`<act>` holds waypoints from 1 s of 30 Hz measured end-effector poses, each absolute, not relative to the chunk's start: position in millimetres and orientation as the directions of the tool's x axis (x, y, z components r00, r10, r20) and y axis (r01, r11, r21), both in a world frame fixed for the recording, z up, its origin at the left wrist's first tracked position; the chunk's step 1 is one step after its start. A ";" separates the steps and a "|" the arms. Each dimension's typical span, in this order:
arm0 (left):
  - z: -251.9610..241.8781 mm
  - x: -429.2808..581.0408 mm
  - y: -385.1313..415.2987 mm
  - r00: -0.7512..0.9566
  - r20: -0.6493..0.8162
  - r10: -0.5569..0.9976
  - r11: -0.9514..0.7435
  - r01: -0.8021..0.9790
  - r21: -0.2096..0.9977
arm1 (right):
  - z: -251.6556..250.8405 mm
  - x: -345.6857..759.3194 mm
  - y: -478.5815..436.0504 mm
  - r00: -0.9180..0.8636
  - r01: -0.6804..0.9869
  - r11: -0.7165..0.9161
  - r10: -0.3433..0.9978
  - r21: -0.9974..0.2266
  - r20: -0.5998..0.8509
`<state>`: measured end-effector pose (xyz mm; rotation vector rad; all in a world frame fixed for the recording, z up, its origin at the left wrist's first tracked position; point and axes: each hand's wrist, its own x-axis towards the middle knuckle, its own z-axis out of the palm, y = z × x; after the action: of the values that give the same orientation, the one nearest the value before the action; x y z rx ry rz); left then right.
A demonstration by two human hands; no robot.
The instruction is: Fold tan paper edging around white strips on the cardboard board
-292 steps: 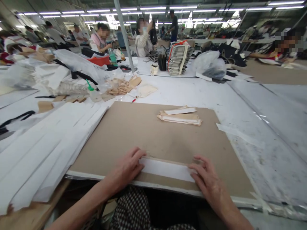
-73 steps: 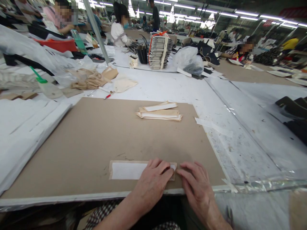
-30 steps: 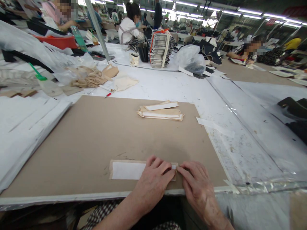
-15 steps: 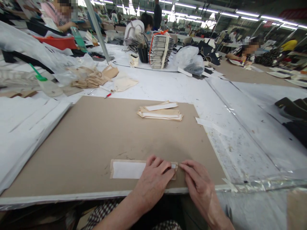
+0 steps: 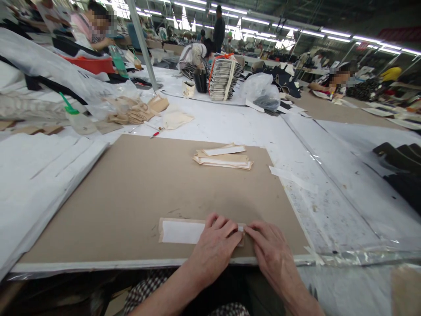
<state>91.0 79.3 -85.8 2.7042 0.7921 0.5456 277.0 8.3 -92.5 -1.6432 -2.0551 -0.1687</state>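
A beige fabric strip with a white backing (image 5: pixel 182 231) lies flat near the front edge of a brown board (image 5: pixel 131 188). My left hand (image 5: pixel 217 239) bends over its right part, fingers together and pressing it down. At the strip's right end, the fingertips of my right hand (image 5: pixel 271 243) are closed on the folded edge. The exact grip under the fingers is partly hidden. Farther back on the board sits a small pile of similar beige and white strips (image 5: pixel 223 158).
White sheets (image 5: pixel 49 175) are stacked at left. Behind the board are a green-capped bottle (image 5: pixel 79 120), beige fabric pieces (image 5: pixel 134 109), a red pen (image 5: pixel 155 134) and a tied bundle (image 5: pixel 224 79). Dark pieces (image 5: pixel 401 158) lie at right. Other people work farther back.
My right hand's fingertips have come left onto the strip's right end; they were slightly apart from it before. My left hand stays on the strip. The whole view has shifted slightly.
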 end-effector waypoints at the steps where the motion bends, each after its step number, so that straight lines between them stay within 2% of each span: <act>1: -85.2 90.6 79.5 0.777 0.280 0.564 -0.813 0.461 0.357 | -91.3 278.0 8.2 -0.120 0.939 0.249 0.883 -0.236 0.455; 4: -85.6 90.0 80.1 0.764 0.295 0.574 -0.807 0.466 0.363 | -88.4 275.0 7.7 -0.129 0.934 0.277 0.851 -0.226 0.509; 7: -88.1 91.3 79.0 0.742 0.304 0.598 -0.791 0.486 0.371 | -89.7 265.5 6.2 -0.216 0.929 0.342 0.810 -0.140 0.545; 12: -82.3 82.1 73.9 0.668 0.320 0.672 -0.729 0.522 0.442 | -100.2 262.7 2.4 -0.284 0.945 0.325 0.790 0.022 0.544; 16: -66.7 36.9 76.3 0.582 0.316 0.749 -0.651 0.560 0.512 | -103.0 273.6 6.0 -0.276 0.948 0.316 0.783 0.026 0.557; 20: -58.2 -33.7 84.5 0.420 0.294 0.859 -0.512 0.684 0.519 | -97.8 273.6 13.1 -0.260 0.958 0.280 0.781 0.052 0.567; 22: -61.1 -62.8 88.6 0.359 0.273 0.892 -0.451 0.739 0.501 | -96.3 261.3 17.4 -0.214 0.972 0.229 0.791 0.046 0.574; 24: -66.8 -80.7 90.4 0.351 0.248 0.903 -0.429 0.769 0.473 | -96.7 238.8 22.6 -0.193 0.969 0.247 0.766 -0.003 0.613; 26: -72.2 -87.4 88.9 0.368 0.238 0.899 -0.438 0.776 0.453 | -98.5 208.7 28.4 -0.257 0.917 0.392 0.723 -0.073 0.642; 28: -75.6 -86.0 85.2 0.368 0.244 0.897 -0.441 0.772 0.458 | -100.3 176.4 34.1 -0.354 0.835 0.530 0.723 -0.149 0.593; 30: -77.0 -80.8 81.6 0.336 0.246 0.909 -0.416 0.767 0.489 | -101.7 148.6 39.5 -0.392 0.799 0.563 0.755 -0.213 0.526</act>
<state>-80.8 81.6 -77.0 2.3188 1.5012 0.7092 148.6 39.5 -101.7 -1.2403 -2.2183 -0.0988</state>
